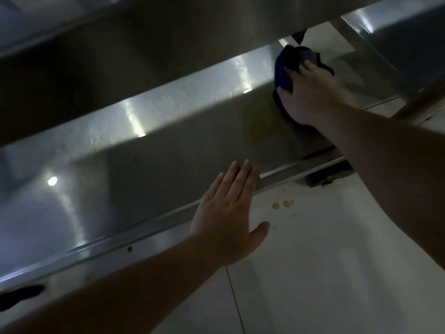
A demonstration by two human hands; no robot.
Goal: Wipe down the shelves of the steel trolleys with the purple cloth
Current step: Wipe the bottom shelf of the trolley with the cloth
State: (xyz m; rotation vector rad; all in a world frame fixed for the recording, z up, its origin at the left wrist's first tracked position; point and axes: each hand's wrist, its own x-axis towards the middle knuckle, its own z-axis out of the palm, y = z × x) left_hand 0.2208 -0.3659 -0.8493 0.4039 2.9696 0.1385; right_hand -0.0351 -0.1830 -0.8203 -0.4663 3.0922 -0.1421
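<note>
The steel trolley's bottom shelf (144,165) runs diagonally across the view, under a higher shelf (120,56). My right hand (310,92) presses the bunched purple cloth (284,71) onto the far right end of the bottom shelf, fingers spread over the cloth. My left hand (228,213) lies flat with straight fingers on the shelf's front rim (120,239), holding nothing.
A second steel trolley (397,27) stands at the upper right. A black caster (322,179) sits under the shelf's right corner. The white tiled floor (325,261) below has small yellowish spots (281,204).
</note>
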